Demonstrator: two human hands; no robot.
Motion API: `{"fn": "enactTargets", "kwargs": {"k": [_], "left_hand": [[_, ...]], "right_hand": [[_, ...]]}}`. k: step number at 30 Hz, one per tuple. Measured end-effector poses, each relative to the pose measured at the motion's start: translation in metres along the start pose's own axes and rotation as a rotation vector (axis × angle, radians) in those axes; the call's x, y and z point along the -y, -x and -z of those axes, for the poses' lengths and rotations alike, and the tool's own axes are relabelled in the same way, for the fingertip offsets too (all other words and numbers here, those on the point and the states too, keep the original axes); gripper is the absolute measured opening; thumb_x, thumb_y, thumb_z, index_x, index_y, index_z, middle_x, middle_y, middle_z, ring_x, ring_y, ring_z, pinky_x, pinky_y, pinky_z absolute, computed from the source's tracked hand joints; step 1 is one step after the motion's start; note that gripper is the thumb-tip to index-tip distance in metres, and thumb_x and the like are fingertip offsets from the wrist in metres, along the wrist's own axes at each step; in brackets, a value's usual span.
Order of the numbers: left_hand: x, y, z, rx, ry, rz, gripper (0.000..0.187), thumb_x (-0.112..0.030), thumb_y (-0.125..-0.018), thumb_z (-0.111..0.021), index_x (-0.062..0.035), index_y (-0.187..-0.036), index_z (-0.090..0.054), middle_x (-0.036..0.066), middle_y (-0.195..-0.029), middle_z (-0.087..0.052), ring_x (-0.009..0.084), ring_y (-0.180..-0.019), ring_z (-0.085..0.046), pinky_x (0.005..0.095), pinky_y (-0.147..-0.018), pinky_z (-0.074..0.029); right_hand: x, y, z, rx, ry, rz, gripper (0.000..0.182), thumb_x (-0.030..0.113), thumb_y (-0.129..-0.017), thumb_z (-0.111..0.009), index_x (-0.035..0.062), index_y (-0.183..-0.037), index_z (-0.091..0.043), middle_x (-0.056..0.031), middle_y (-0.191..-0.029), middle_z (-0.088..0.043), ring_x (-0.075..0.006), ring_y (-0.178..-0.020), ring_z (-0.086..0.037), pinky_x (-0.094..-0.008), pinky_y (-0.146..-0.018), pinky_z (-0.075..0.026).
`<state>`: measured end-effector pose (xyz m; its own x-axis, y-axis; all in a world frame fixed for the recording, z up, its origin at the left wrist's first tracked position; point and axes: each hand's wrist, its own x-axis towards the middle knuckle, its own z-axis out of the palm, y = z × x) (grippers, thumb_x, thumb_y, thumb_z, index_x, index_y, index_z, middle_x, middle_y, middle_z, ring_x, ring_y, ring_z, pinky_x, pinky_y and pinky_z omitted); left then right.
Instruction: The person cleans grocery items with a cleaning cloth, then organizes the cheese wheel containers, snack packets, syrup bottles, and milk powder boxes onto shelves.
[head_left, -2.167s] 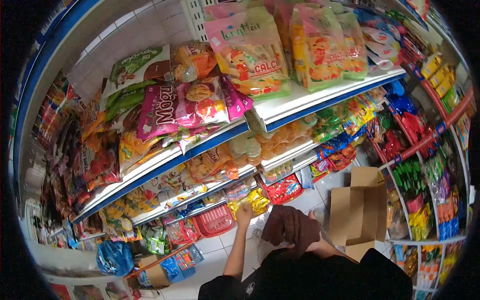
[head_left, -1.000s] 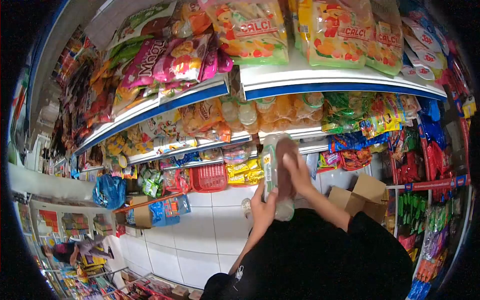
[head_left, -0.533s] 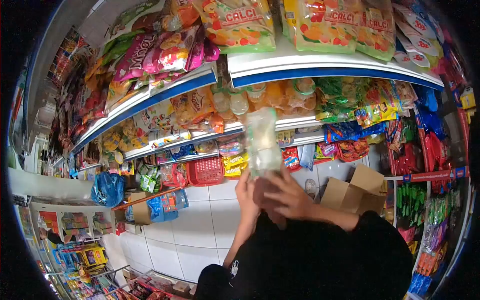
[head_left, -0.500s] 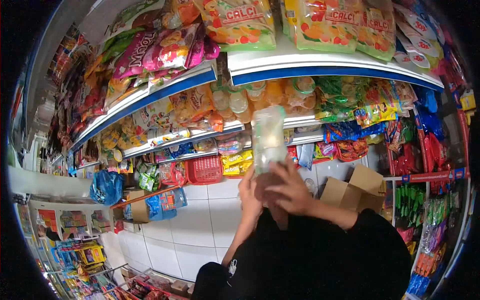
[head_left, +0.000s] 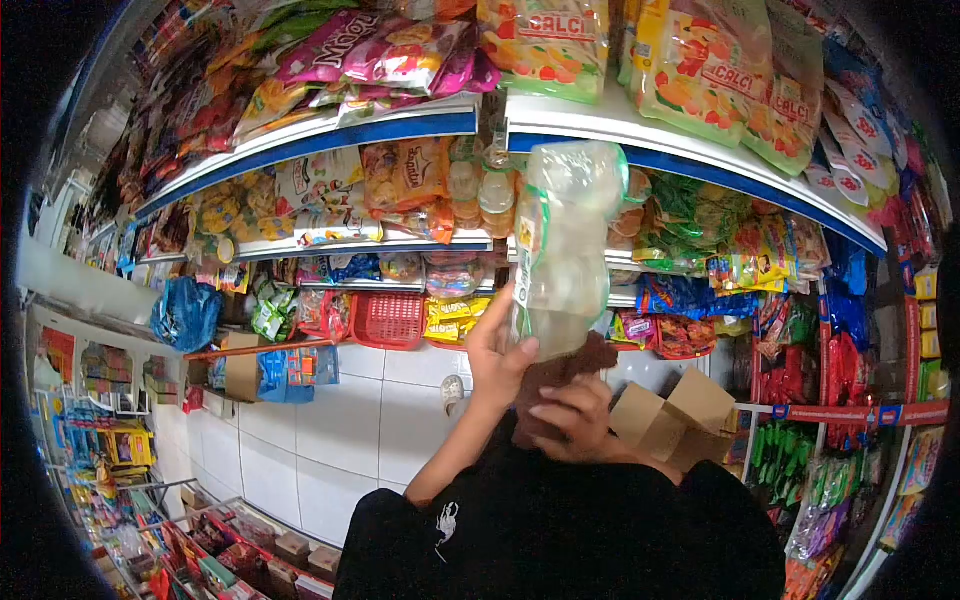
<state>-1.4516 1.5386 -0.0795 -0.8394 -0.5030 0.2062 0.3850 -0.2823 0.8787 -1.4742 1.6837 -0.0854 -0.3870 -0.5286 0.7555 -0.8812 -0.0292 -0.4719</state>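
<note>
A clear plastic package of rounded, pale cups with green edges (head_left: 570, 250) stands upright in front of the shelves. My left hand (head_left: 498, 355) grips its lower left side, with the thumb across the front. Just below the package, my right hand (head_left: 575, 410) is closed on a brown cloth (head_left: 560, 385), which bunches up beneath and beside the package's lower end.
Shelves (head_left: 700, 165) of bagged sweets and jellies stretch across the front. Below them sit a red basket (head_left: 388, 320) and yellow packs (head_left: 457, 318). An open cardboard box (head_left: 675, 415) is at the right, a blue bag (head_left: 187, 313) at the left.
The package now looks larger and sharper, with my left hand on its side. My right hand has moved down with the brown cloth. The view has shifted, and a shoe shows on the floor.
</note>
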Motion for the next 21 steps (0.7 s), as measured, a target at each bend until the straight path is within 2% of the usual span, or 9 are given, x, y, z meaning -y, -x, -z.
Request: {"fn": "enactTargets", "kwargs": {"k": [2, 4, 8, 11, 15, 16, 19, 20, 21], "left_hand": [[-0.001, 0.004, -0.002, -0.028, 0.095, 0.027, 0.070, -0.003, -0.065, -0.069, 0.0070, -0.126, -0.037, 0.013, -0.124, -0.046, 0.0203, -0.115, -0.043, 0.0338, -0.099, -0.030], [0.002, 0.014, -0.008, 0.031, -0.135, -0.005, 0.075, -0.004, -0.062, -0.073, 0.0059, -0.127, -0.037, 0.013, -0.124, -0.046, 0.0207, -0.115, -0.043, 0.0338, -0.099, -0.031], [0.007, 0.039, -0.011, 0.126, -0.351, 0.054, 0.086, -0.011, -0.051, -0.083, 0.0027, -0.125, -0.042, 0.016, -0.123, -0.048, 0.0210, -0.114, -0.045, 0.0329, -0.096, -0.034], [0.008, 0.050, -0.009, 0.169, -0.340, 0.102, 0.088, -0.013, -0.048, -0.085, 0.0024, -0.125, -0.043, 0.016, -0.121, -0.050, 0.0209, -0.113, -0.046, 0.0324, -0.096, -0.035], [0.014, 0.050, 0.003, 0.108, -0.234, 0.149, 0.086, -0.011, -0.051, -0.083, 0.0031, -0.125, -0.042, 0.015, -0.118, -0.052, 0.0204, -0.111, -0.048, 0.0307, -0.094, -0.036], [0.006, 0.048, -0.002, 0.036, -0.230, 0.147, 0.072, -0.008, -0.064, -0.076, 0.0041, -0.125, -0.041, 0.014, -0.117, -0.052, 0.0196, -0.109, -0.048, 0.0296, -0.093, -0.036], [0.004, 0.043, 0.003, -0.059, -0.009, 0.101, 0.059, -0.029, -0.081, -0.062, 0.0046, -0.126, -0.041, 0.014, -0.118, -0.051, 0.0199, -0.108, -0.048, 0.0291, -0.092, -0.036], [0.015, 0.042, 0.008, -0.069, 0.013, 0.005, 0.071, -0.055, -0.086, -0.041, 0.0050, -0.125, -0.041, 0.015, -0.118, -0.050, 0.0204, -0.108, -0.048, 0.0298, -0.092, -0.036], [0.020, 0.048, 0.010, -0.067, -0.018, 0.016, 0.075, -0.058, -0.085, -0.037, 0.0056, -0.125, -0.041, 0.016, -0.118, -0.050, 0.0208, -0.109, -0.047, 0.0301, -0.092, -0.036]], "right_hand": [[0.004, 0.004, -0.005, 0.007, -0.030, 0.003, 0.047, 0.020, -0.053, -0.076, 0.0175, -0.096, -0.058, -0.0108, -0.114, -0.049, -0.0308, -0.104, -0.045, -0.0465, -0.089, -0.033], [-0.013, -0.018, -0.001, -0.253, 0.015, -0.042, 0.043, 0.020, -0.057, -0.074, 0.0158, -0.096, -0.058, -0.0157, -0.120, -0.041, -0.0311, -0.111, -0.039, -0.0476, -0.093, -0.030], [-0.029, -0.079, 0.035, -0.397, -0.014, -0.270, 0.037, 0.017, -0.070, -0.063, 0.0073, -0.104, -0.053, -0.0183, -0.125, -0.036, -0.0329, -0.118, -0.034, -0.0427, -0.099, -0.026], [-0.033, -0.101, 0.054, -0.404, -0.123, -0.531, 0.036, 0.015, -0.079, -0.053, 0.0035, -0.113, -0.050, -0.0146, -0.134, -0.032, -0.0268, -0.122, -0.033, -0.0376, -0.101, -0.025], [-0.018, -0.064, 0.029, -0.215, 0.067, -0.363, 0.049, 0.016, -0.080, -0.052, 0.0053, -0.126, -0.041, -0.0208, -0.141, -0.017, -0.0346, -0.131, -0.018, -0.0417, -0.105, -0.016], [-0.009, -0.049, 0.020, -0.137, -0.001, -0.368, 0.050, 0.015, -0.079, -0.054, 0.0062, -0.127, -0.041, -0.0226, -0.142, -0.012, -0.0368, -0.131, -0.014, -0.0428, -0.105, -0.014], [0.022, -0.013, 0.002, 0.036, -0.078, -0.361, 0.061, 0.011, -0.075, -0.058, 0.0093, -0.131, -0.035, -0.0250, -0.143, -0.005, -0.0393, -0.133, -0.007, -0.0439, -0.106, -0.011], [0.024, -0.008, -0.001, 0.027, -0.099, -0.368, 0.062, 0.013, -0.076, -0.056, 0.0087, -0.133, -0.031, -0.0242, -0.143, -0.004, -0.0386, -0.133, -0.006, -0.0443, -0.106, -0.010], [0.026, -0.002, -0.005, 0.016, -0.120, -0.379, 0.063, 0.015, -0.077, -0.054, 0.0081, -0.134, -0.028, -0.0233, -0.143, -0.003, -0.0379, -0.133, -0.006, -0.0446, -0.106, -0.009]]}}
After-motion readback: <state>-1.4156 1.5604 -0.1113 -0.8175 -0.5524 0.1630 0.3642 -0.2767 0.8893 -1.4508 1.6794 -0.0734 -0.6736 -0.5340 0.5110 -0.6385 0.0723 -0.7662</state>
